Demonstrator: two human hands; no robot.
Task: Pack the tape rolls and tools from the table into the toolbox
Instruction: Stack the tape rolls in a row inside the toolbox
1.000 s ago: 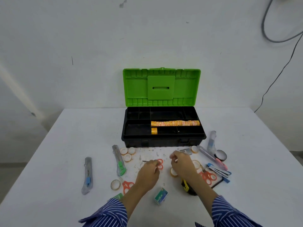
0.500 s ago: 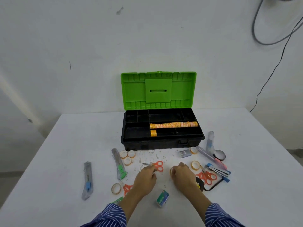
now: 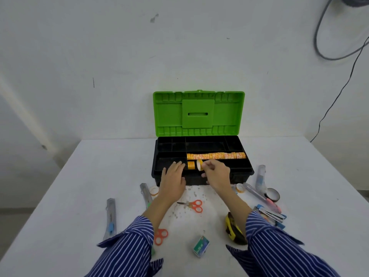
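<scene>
White wall, white table [image 3: 99, 176] | toolbox [image 3: 242, 176] lid up | left grip [image 3: 173, 177] flat | right grip [image 3: 216, 173] pinches tape roll [image 3: 199, 164]

The toolbox [image 3: 201, 176] sits open, and its green lid [image 3: 198, 113] stands up like a wall at the back. A long row of tape rolls [image 3: 216, 156] fills one slot. Both hands are over the front slot: the left hand [image 3: 173, 178] lies flat on the front wall, and the right hand [image 3: 216, 173] pinches a small roll [image 3: 199, 164]. The back slots are bare. On the surface [image 3: 99, 176] in front lie scissors [image 3: 192, 205], tape and cutters. The far left side is bare.
</scene>
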